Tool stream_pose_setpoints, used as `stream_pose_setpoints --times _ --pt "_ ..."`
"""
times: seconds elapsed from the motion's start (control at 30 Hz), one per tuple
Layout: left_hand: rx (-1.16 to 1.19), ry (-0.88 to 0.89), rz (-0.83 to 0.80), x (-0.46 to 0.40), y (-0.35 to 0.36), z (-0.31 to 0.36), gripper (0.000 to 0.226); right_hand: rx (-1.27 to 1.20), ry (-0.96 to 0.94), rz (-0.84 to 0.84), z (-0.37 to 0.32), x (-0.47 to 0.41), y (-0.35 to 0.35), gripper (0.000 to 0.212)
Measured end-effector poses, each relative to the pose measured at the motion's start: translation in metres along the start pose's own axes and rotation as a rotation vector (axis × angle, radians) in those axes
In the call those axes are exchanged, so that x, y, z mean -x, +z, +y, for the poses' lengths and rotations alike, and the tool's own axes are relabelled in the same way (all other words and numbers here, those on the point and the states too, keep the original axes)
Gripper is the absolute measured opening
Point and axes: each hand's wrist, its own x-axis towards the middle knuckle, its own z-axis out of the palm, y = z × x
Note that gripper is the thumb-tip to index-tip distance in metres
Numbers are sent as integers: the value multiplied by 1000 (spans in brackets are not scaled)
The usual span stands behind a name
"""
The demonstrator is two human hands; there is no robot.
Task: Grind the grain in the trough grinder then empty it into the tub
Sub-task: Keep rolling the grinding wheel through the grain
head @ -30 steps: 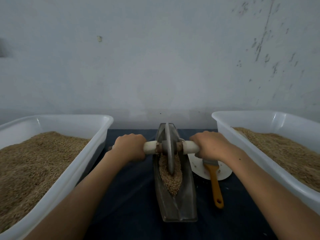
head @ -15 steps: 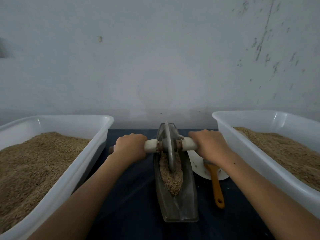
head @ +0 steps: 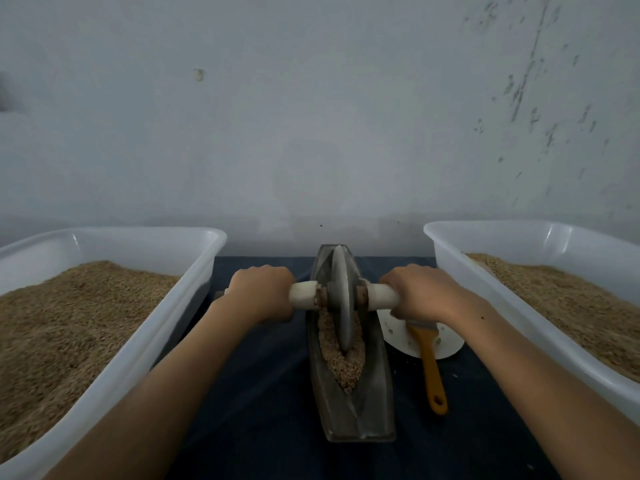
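Metal trough grinder (head: 360,403) lengthwise on dark counter (head: 263,410), between two white tubs (head: 166,327) (head: 491,292) of grain. Grinding wheel (head: 341,299) upright in trough, toward far end; crushed grain (head: 346,365) heaped around and before it. Left hand (head: 259,292) wrapped round left axle handle (head: 303,295); right hand (head: 415,292) wrapped round right handle (head: 382,296). Yellow-handled brush (head: 431,365) across white plate (head: 450,344), just right of trough.

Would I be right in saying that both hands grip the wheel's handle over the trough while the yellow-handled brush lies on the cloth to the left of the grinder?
Not quite: the head view shows the yellow-handled brush lying to the right of the grinder, not the left. The rest holds: the left hand and right hand both grip the wheel's handle over the trough.
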Motion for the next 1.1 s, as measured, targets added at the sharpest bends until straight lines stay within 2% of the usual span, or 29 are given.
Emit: stream_pose_setpoints --times 0.1,0.2,0.3,0.43,0.57,0.63,0.77,0.87,0.97,1.1 --pt "19 -21 171 -2 9 2 20 48 27 220 -3 -3 9 14" --pt "36 -42 206 -3 12 2 15 47 34 270 -4 -3 12 15" --pt "8 -21 129 -4 9 1 23 38 -5 177 -2 -1 5 13" --pt "10 -2 -67 -1 -1 -1 39 -22 -30 -68 0 3 -7 31" --pt "40 -2 -125 -1 -3 -1 43 -32 -24 -110 -1 2 -9 35" --pt "35 -15 -59 -2 0 0 38 -10 -9 -46 -1 1 -5 29" --pt "18 -17 163 -4 9 2 23 17 4 209 -2 -2 9 14" --pt "13 -35 227 -4 11 4 18 2 13 298 -2 -4 15 11" --pt "-5 -22 139 -3 8 3 25 8 -15 213 0 -2 9 13" --pt "39 -10 -128 0 -3 0 41 10 -46 -41 -1 1 -5 27"
